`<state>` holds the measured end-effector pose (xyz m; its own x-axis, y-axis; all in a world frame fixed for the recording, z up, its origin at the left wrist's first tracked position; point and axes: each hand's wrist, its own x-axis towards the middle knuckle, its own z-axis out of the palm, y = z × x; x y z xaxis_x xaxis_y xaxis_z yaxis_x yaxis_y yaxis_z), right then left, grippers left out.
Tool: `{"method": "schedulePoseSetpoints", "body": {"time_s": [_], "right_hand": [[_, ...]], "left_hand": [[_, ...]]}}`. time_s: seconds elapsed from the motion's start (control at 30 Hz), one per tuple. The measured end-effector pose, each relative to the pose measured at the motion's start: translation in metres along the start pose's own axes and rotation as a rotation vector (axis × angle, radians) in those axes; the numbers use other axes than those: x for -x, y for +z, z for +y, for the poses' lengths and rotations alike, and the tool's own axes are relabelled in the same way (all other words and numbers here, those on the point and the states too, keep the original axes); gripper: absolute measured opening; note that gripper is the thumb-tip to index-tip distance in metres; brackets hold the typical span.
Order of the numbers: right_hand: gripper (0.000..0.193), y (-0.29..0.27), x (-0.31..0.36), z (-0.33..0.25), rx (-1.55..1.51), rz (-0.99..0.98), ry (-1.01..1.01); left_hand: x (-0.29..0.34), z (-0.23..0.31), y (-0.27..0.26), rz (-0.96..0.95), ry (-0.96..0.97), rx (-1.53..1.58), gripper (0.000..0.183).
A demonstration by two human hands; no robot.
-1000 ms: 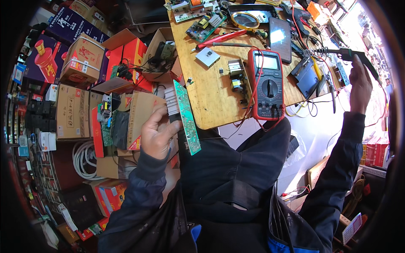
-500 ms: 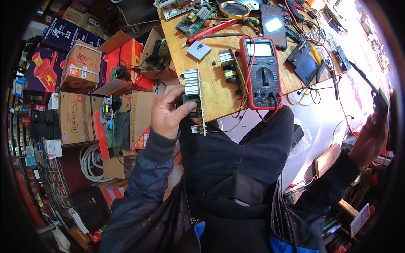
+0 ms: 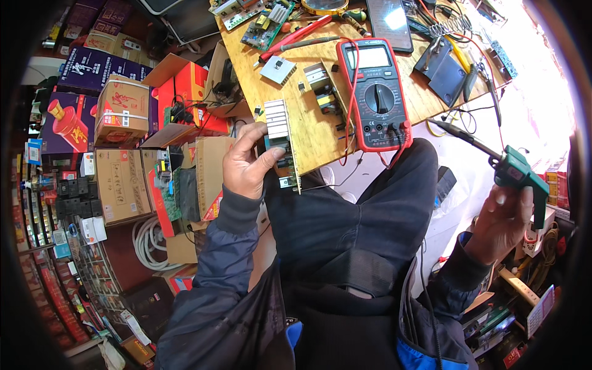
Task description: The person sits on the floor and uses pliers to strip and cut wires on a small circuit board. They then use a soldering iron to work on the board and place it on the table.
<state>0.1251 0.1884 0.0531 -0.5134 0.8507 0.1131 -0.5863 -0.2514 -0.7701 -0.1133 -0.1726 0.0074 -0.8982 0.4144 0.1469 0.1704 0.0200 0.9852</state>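
Note:
My left hand is closed on a narrow circuit board with a silver finned heatsink, its thumb pressed on the component side. I hold the board upright at the bench's near left corner. Off to the right, my right hand grips a green pistol-shaped soldering gun, whose long dark tip points left toward the bench. Between the hands, a red and grey multimeter lies at the bench's front edge. Just left of it sits another board with a heatsink.
The wooden bench also carries a small metal heatsink plate, a red test probe, a phone and a dark blue plate. Open cartons stand on the left. A power strip is at lower right.
My right hand has swung inward from the far right edge, bringing the soldering gun into clear view. My left hand keeps its hold on the circuit board. The whole view has shifted slightly.

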Motion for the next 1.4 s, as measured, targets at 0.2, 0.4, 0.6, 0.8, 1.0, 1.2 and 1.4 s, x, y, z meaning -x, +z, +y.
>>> {"method": "schedulePoseSetpoints", "body": {"time_s": [0.2, 0.4, 0.6, 0.8, 1.0, 1.2, 1.4], "right_hand": [[0.020, 0.030, 0.026, 0.020, 0.129, 0.024, -0.041], [0.021, 0.051, 0.037, 0.028, 0.141, 0.039, 0.029], [0.019, 0.050, 0.039, 0.030, 0.127, -0.028, 0.051], [0.022, 0.048, 0.041, 0.035, 0.048, -0.099, 0.036], [0.035, 0.040, 0.025, 0.026, 0.077, 0.079, -0.005], [0.033, 0.005, 0.001, 0.014, -0.012, 0.115, -0.074], [0.048, -0.013, -0.007, -0.004, -0.130, 0.145, -0.031]], "left_hand": [[0.005, -0.004, -0.006, 0.054, -0.110, 0.090, 0.053], [0.007, -0.005, -0.005, 0.070, -0.107, 0.115, 0.055], [0.008, -0.001, -0.001, 0.080, -0.093, 0.095, 0.056], [0.014, -0.001, -0.009, 0.095, -0.111, 0.020, 0.058], [0.008, 0.027, -0.024, 0.150, 0.030, -0.069, 0.056], [-0.044, 0.099, -0.038, 0.066, 0.249, -0.352, 0.038], [-0.138, 0.119, -0.034, -0.188, 0.316, -0.676, 0.023]]}}
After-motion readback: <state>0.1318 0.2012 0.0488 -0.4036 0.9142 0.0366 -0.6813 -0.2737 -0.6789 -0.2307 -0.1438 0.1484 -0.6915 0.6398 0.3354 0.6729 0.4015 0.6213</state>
